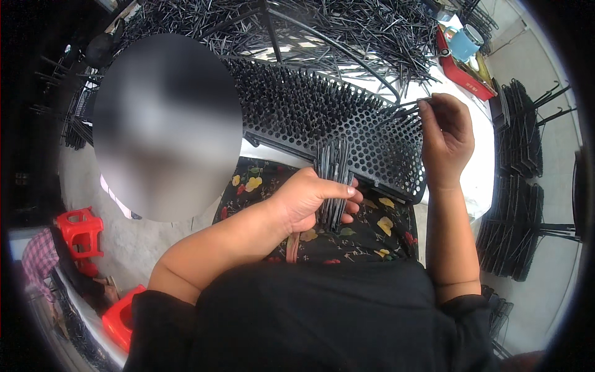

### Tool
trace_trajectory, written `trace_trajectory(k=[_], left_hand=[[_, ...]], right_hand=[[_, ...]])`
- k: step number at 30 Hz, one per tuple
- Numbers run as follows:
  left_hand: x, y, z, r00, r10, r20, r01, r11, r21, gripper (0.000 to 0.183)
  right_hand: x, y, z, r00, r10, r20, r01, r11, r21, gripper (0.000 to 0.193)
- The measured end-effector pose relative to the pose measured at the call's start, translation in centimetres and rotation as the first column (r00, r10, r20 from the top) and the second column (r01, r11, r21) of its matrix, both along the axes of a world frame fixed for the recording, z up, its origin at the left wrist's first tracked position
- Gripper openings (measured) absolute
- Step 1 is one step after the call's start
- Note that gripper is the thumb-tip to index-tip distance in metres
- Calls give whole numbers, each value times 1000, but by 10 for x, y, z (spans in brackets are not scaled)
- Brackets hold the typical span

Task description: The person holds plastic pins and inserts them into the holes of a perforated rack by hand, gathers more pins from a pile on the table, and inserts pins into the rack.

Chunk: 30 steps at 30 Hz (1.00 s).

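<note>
A thick bundle of thin black sticks (pixel 333 158) stands upright in my left hand (pixel 307 197), the thumb laid across it and the fingers curled behind. The bundle is just in front of the near edge of a black perforated tray (pixel 365 139). Many upright black pieces fill the tray's holes at the left and middle, while rows of bare holes show toward its right. Over the tray's right end, my right hand (pixel 449 139) is raised, with thumb and fingertips pinched on a few thin dark sticks (pixel 406 111). Their far ends reach over the holes.
A large heap of loose black sticks (pixel 372 31) lies beyond the tray, with dark metal bars (pixel 334 46) crossing above it. A red box (pixel 462 77) and a blue mug (pixel 466 43) sit far right. Racks of black trays (pixel 511 229) line the right wall. Red stools (pixel 80 229) stand left.
</note>
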State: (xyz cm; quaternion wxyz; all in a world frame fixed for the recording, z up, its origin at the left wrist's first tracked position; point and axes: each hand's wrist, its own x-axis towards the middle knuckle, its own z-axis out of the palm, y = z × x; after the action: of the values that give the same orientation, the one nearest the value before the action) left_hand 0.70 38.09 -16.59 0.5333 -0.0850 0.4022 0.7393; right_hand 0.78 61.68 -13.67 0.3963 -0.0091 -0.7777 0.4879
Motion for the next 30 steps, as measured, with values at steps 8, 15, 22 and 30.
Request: trace_trajectory(k=[8, 15, 22, 30], left_hand=[[-2, 0, -1, 1000, -3, 11, 3, 1000, 6, 28], [-2, 0, -2, 1000, -3, -2, 3, 1000, 7, 28], [-2, 1, 1, 1000, -6, 0, 6, 1000, -10, 27], [-3, 1, -3, 1000, -11, -5, 11, 1000, -3, 26]], right_hand=[[3, 4, 2, 997, 21, -68, -29, 992, -122, 20], [7, 4, 15, 983, 12, -182, 81, 868, 490, 19], [6, -2, 8, 991, 50, -122, 26, 833, 553, 21], [0, -5, 13, 995, 92, 49, -103, 816, 569, 16]])
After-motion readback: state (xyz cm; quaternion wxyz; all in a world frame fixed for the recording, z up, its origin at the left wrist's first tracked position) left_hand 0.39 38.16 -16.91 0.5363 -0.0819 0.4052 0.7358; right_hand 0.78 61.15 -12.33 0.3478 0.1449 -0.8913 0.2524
